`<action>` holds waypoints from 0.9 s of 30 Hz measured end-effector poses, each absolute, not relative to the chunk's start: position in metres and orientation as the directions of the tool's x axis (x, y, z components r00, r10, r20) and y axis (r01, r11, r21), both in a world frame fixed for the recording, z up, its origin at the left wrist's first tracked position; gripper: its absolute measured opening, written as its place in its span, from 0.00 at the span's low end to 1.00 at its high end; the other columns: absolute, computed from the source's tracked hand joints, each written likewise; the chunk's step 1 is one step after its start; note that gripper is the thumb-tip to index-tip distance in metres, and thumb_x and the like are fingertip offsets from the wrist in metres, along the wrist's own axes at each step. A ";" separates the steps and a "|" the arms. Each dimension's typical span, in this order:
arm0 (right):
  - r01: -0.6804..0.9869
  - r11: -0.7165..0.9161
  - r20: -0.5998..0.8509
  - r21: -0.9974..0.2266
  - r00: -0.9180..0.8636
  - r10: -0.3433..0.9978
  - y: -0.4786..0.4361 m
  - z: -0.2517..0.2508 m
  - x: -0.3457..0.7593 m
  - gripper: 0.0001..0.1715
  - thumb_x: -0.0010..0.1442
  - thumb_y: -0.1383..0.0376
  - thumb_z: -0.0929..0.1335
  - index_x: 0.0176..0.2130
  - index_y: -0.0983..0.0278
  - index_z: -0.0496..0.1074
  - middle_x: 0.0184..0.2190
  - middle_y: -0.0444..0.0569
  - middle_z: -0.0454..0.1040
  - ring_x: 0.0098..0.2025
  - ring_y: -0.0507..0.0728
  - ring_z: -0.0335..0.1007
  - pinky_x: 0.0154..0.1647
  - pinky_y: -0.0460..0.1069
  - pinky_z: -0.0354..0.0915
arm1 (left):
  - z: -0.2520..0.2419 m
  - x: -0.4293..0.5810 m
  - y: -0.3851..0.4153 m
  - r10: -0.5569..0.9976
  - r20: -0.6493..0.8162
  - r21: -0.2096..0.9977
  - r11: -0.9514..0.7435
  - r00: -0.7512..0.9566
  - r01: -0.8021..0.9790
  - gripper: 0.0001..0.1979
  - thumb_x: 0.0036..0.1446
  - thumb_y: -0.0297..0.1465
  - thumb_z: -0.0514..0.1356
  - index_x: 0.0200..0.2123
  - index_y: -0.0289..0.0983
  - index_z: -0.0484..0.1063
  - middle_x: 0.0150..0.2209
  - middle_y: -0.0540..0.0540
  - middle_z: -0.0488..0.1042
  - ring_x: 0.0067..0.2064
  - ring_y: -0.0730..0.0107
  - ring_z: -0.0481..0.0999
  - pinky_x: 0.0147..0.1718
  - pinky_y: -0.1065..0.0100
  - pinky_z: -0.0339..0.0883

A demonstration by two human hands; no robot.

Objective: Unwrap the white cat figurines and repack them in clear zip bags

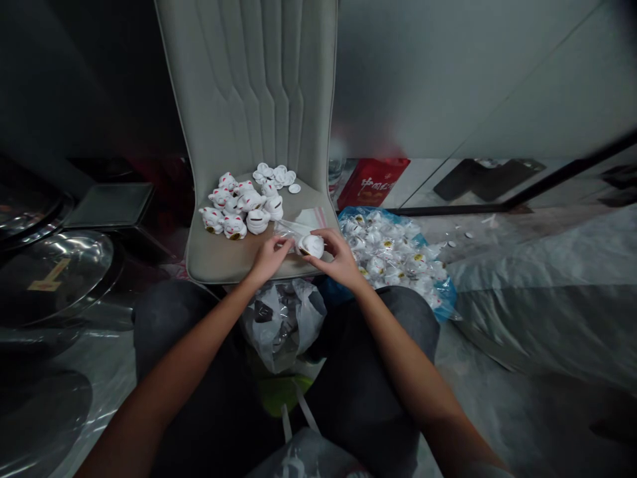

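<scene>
Over the front of the chair seat, my right hand [340, 257] grips a white cat figurine [311, 246] with fingers curled around its right side. My left hand [271, 257] pinches a clear plastic bag [288, 230] just left of that figurine. Whether the figurine is partly inside the bag I cannot tell. More clear bags [311, 216] lie flat behind my hands. To the left sits a cluster of white cat figurines [243, 204] with red and gold details; some show a dark slot. Behind them is a pile of round white discs [275, 175].
A blue bag [450, 295] full of wrapped figurines [385, 245] lies on the floor at right. Below the seat edge hangs a translucent plastic bag [283, 325]. A red bag [373, 182] stands by the wall. Shiny round metal containers [64, 279] are at left.
</scene>
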State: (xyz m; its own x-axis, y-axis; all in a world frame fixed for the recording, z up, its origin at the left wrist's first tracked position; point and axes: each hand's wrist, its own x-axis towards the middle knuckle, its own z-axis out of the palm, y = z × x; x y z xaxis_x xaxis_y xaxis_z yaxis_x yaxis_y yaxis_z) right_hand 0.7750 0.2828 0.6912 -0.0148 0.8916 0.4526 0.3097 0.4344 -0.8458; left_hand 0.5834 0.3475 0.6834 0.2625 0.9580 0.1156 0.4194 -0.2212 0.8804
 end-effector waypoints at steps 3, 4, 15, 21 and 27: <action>0.248 0.422 0.439 -0.872 0.018 0.898 0.286 0.685 0.779 0.29 0.54 0.49 0.75 0.50 0.58 0.70 0.51 0.53 0.70 0.52 0.60 0.71 0.49 0.54 0.72 | 0.695 0.579 0.346 0.911 0.237 0.785 -0.385 0.339 0.486 0.10 0.57 0.32 0.61 0.24 0.36 0.69 0.27 0.50 0.72 0.32 0.70 0.71 0.36 0.69 0.66; 0.229 0.412 0.431 -0.882 0.037 0.902 0.287 0.684 0.780 0.30 0.53 0.50 0.75 0.51 0.58 0.70 0.51 0.52 0.70 0.52 0.60 0.71 0.50 0.53 0.72 | 0.698 0.577 0.346 0.894 0.263 0.753 -0.425 0.363 0.501 0.10 0.56 0.31 0.61 0.23 0.36 0.68 0.27 0.50 0.71 0.32 0.71 0.70 0.36 0.69 0.65; 0.476 0.593 0.629 -0.650 -0.101 0.771 0.280 0.694 0.768 0.26 0.60 0.54 0.72 0.54 0.59 0.69 0.51 0.56 0.69 0.56 0.63 0.67 0.59 0.62 0.66 | 0.690 0.583 0.344 0.890 0.033 0.924 -0.200 0.456 0.325 0.07 0.53 0.31 0.59 0.33 0.34 0.75 0.33 0.47 0.78 0.39 0.66 0.75 0.44 0.65 0.69; 0.482 0.596 0.625 -0.642 -0.122 0.771 0.282 0.690 0.768 0.28 0.61 0.52 0.71 0.57 0.59 0.68 0.55 0.57 0.70 0.59 0.64 0.67 0.61 0.62 0.65 | 0.691 0.585 0.344 0.887 -0.118 0.991 0.076 0.447 0.112 0.09 0.50 0.31 0.62 0.35 0.34 0.73 0.36 0.46 0.79 0.44 0.62 0.78 0.49 0.60 0.72; 0.488 0.605 0.637 -0.629 -0.122 0.761 0.282 0.686 0.768 0.29 0.60 0.51 0.72 0.57 0.57 0.69 0.56 0.55 0.71 0.65 0.65 0.62 0.66 0.65 0.60 | 0.684 0.586 0.349 0.907 -0.226 0.965 0.257 0.356 -0.043 0.11 0.55 0.31 0.62 0.42 0.35 0.71 0.36 0.46 0.79 0.36 0.65 0.81 0.43 0.58 0.77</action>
